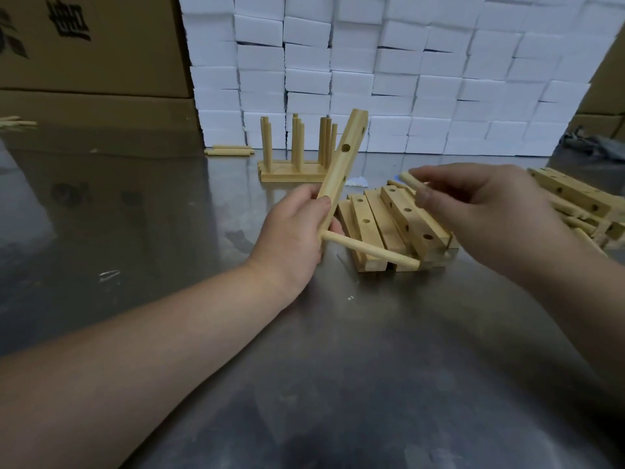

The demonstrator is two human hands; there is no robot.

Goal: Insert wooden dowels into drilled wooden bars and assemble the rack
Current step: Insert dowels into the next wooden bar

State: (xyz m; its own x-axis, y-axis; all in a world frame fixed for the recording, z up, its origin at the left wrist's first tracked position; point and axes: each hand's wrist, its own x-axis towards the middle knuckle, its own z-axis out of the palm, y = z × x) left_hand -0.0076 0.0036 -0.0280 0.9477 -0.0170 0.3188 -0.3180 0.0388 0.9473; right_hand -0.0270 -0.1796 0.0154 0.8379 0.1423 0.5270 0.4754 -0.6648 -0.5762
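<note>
Right now the left hand (297, 228) grips a bar (341, 164) near its lower end, thumb on the near face and fingers curled behind it. The bar is tilted, its upper end leaning up and away to the right, with open holes showing along its side above the hand. A dowel (368, 250) is seated in the bar just below the thumb and juts out to the right, its free end over the near edge of a stack (399, 228) of bars.

The right hand (473, 198) pinches a second dowel (411, 181) between thumb and fingertips, one end poking out to the left toward the held bar without touching it. The stack lies on the desk (304, 367) between the two hands and partly under the right hand: several drilled bars side by side and overlapping, holes up. To the right of the right hand, a pile (575, 201) of more bars and dowels lies at the edge of view.

Beyond the left hand stands a rack (294, 164), a flat base with dowels upright in it; the held bar's upper end overlaps its right side in view. Left of the rack a few loose dowels (230, 150) lie flat. Behind all of it rises a wall of white boxes (406, 79), with brown cartons (94, 62) to its left.
</note>
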